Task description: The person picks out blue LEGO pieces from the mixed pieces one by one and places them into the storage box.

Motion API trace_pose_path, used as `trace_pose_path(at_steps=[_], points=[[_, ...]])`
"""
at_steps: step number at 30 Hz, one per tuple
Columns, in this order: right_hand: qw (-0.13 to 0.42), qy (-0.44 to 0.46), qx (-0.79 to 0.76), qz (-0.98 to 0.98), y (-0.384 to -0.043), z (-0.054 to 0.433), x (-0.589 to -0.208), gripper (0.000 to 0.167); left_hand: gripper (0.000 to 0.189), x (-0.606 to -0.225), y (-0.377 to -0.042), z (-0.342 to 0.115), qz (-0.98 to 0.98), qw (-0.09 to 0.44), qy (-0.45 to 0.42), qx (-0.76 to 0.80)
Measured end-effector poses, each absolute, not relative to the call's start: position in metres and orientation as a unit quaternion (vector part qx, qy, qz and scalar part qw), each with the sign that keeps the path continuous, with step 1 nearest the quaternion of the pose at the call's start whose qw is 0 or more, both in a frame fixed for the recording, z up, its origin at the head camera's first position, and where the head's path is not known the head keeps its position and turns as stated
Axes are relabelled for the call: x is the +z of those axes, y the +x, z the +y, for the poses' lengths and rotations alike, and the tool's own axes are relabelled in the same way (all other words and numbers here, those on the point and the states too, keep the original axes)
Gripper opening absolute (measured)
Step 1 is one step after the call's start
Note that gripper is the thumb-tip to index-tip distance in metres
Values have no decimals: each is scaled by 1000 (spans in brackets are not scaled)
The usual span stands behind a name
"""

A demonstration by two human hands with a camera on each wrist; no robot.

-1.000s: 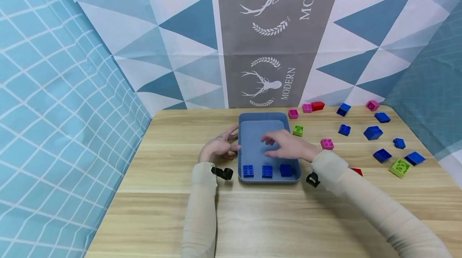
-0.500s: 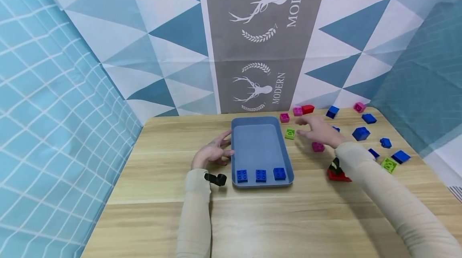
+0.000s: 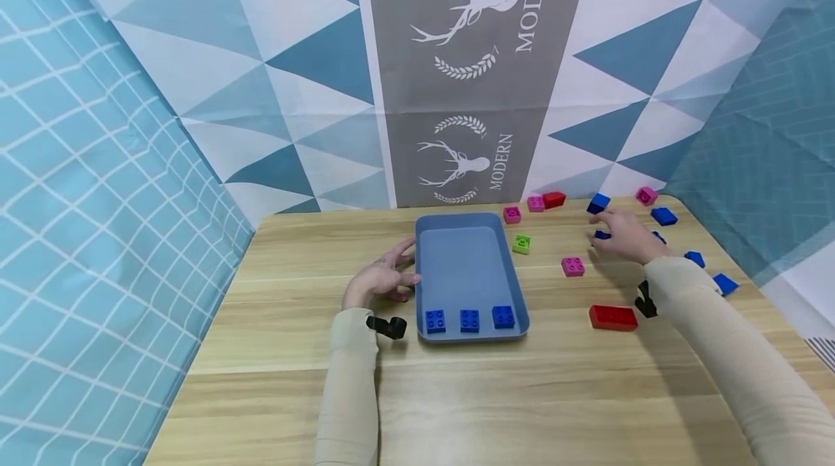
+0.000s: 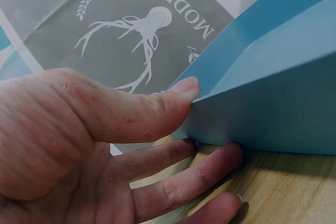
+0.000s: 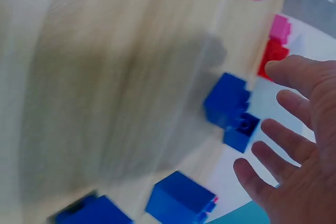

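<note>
My left hand (image 3: 381,279) rests beside the blue-grey tray (image 3: 466,218). In the left wrist view its thumb lies at the tray rim (image 4: 252,80), and the loosely spread fingers reach the outer wall low down near the table. Three blue toy bricks stand in a row along the tray's near end, one of them a right-hand brick (image 3: 503,317). My right hand (image 3: 622,235) hovers over a blue brick (image 3: 601,235) at the back right. Nothing is between its spread fingers in the right wrist view, where that blue brick (image 5: 226,100) lies below them.
A blue brick (image 3: 598,203) lies just behind the right hand. Pink bricks, such as one nearby (image 3: 572,267), a green brick (image 3: 522,243) and a long red brick (image 3: 613,317) lie right of the tray. More blue bricks are partly hidden by the right arm. A patterned backdrop (image 3: 339,111) borders the table.
My right hand has moved from above the tray out to the right and back, over the scattered bricks. My left hand has kept its place at the tray. The head view has shifted slightly.
</note>
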State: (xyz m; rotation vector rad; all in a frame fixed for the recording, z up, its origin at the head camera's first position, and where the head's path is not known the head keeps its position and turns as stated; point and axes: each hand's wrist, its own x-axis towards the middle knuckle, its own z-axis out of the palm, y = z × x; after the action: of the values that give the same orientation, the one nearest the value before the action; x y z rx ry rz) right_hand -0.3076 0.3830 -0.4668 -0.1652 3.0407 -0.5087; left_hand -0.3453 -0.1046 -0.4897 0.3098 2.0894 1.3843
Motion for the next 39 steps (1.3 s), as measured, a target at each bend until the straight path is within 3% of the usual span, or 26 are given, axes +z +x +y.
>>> trace_pose_path(at_steps=[6, 14, 18, 29, 39], points=[[56, -36, -138, 988, -306, 389, -484, 65, 89, -492, -345, -103, 789, 302, 118, 521], [65, -17, -129, 989, -303, 389, -488, 36, 88, -493, -346, -102, 791, 301, 122, 519], [73, -16, -131, 989, -302, 387, -484, 34, 88, -494, -345, -103, 790, 299, 117, 522], [46, -69, -127, 988, -301, 354, -460, 43, 90, -492, -345, -104, 792, 291, 120, 523], [15, -136, -110, 984, -300, 302, -448, 39, 89, -492, -344, -105, 796, 287, 110, 522]])
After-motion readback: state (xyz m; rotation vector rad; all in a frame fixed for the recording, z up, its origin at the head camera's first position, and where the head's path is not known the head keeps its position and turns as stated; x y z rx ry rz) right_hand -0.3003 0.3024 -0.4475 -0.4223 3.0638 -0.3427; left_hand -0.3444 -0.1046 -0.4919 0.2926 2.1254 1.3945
